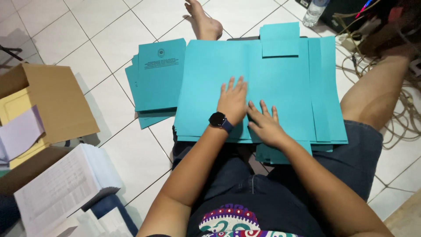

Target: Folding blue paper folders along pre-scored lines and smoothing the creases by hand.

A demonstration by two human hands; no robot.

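At the far left of the frame an open cardboard box (52, 105) sits on the white tiled floor (105, 30), pale sheets inside it, and below it at lower left lies a thick stack of printed pages (61, 188).

Moving toward the middle, a pile of teal covers (158, 79) with a printed crest rests on the tiles, just left of the person's lap and partly tucked under the big sheet.

That big teal sheet (210, 74) lies flat across the lap, centre frame, on top of more teal sheets whose edges show below and to the right. The left hand (232, 101), a dark watch (218, 119) on its wrist, is pressed palm-down on it with fingers spread; it grips nothing. Just beside it, nearly touching, the right hand (265, 125) lies flat too, fingers fanned up and left, also holding nothing. The sheet is under both palms, not between any fingers.

To my eye this looks like smoothing or pressing down a crease. Any next move would need steady downward pressure with the sheet kept from sliding over the ones beneath.

At upper centre a smaller teal flap (280, 39) sits on the sheet's top edge, with a bare foot (206, 22) beyond it. At upper right stand a water bottle (315, 12) and a tangle of cords (408, 109).
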